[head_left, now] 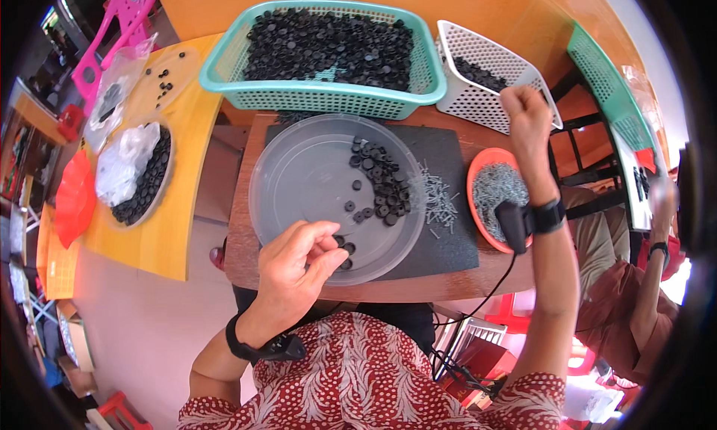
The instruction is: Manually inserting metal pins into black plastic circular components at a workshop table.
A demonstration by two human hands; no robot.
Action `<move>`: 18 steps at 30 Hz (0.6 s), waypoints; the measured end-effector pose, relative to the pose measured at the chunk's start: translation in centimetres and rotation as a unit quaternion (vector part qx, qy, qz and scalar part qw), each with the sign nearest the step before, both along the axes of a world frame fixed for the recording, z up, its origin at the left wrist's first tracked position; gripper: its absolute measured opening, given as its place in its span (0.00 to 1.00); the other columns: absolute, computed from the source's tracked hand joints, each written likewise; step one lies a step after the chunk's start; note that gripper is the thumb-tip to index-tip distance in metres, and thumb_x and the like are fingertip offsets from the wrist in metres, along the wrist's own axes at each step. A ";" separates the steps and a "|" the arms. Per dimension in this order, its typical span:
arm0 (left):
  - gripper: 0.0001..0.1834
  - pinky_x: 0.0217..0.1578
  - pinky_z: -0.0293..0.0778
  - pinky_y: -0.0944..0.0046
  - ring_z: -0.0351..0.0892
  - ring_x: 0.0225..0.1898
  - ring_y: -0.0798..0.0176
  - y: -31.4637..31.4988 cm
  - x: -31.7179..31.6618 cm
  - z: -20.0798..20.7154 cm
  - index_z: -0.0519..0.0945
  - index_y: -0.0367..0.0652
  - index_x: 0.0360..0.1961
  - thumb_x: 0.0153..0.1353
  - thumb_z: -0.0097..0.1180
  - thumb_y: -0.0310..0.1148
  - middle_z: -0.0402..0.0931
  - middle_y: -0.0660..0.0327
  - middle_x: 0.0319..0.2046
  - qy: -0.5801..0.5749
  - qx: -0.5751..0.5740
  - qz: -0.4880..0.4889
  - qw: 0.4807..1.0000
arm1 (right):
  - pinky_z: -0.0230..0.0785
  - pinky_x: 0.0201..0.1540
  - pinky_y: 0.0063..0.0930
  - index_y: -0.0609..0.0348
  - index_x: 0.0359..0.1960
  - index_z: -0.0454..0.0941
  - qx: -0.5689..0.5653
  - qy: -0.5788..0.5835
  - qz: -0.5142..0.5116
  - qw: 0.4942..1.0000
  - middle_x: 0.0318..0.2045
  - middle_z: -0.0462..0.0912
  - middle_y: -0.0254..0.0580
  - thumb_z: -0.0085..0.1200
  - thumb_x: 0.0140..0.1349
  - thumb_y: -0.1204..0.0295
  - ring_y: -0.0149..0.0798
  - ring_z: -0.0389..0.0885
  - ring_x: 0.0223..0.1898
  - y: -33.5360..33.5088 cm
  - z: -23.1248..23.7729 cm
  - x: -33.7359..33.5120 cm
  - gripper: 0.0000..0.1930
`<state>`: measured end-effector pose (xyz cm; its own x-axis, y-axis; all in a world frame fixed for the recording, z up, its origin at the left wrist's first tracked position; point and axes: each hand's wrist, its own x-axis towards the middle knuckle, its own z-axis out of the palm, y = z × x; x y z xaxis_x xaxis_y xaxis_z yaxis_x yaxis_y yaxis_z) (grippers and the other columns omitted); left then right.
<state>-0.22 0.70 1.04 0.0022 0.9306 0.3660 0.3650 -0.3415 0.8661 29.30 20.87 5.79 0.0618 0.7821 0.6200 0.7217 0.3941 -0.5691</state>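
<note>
My left hand (pixel 293 264) hovers over the near left rim of a round clear plastic basin (pixel 299 161), its fingers curled in. A few small round black caps (pixel 347 248) lie right at its thumb and forefinger. Whether one is between the fingers, I cannot make out. More black caps (pixel 385 180) are heaped in the basin's right half. My right hand (pixel 527 110) is raised at the near edge of a white perforated basket (pixel 470 105) that holds black pieces. It is closed in a fist, and anything inside is hidden.
A teal basket (pixel 328 100) full of black caps stands behind the basin. Right of it, loose screws (pixel 439 198) lie on a dark mat (pixel 455 251) beside an orange bowl of screws (pixel 472 177). A yellow table (pixel 172 236) stands left; a co-worker (pixel 627 295) sits right.
</note>
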 end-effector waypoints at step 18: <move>0.20 0.41 0.67 0.51 0.71 0.40 0.44 11.9 -0.8 0.1 0.72 0.32 0.45 0.47 0.44 0.17 0.71 0.47 0.35 0.354 -0.023 -0.087 0.931 | 0.69 0.41 0.34 0.64 0.34 0.80 -0.002 -0.089 0.020 0.996 0.32 0.81 0.52 0.55 0.52 0.70 0.48 0.79 0.35 1.3 -0.7 -1.3 0.11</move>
<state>-0.99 12.60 1.17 0.3798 0.9081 0.1762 0.7922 -0.4177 0.4450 27.96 22.19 5.09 -0.0800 0.7849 0.6145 0.7958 0.4215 -0.4348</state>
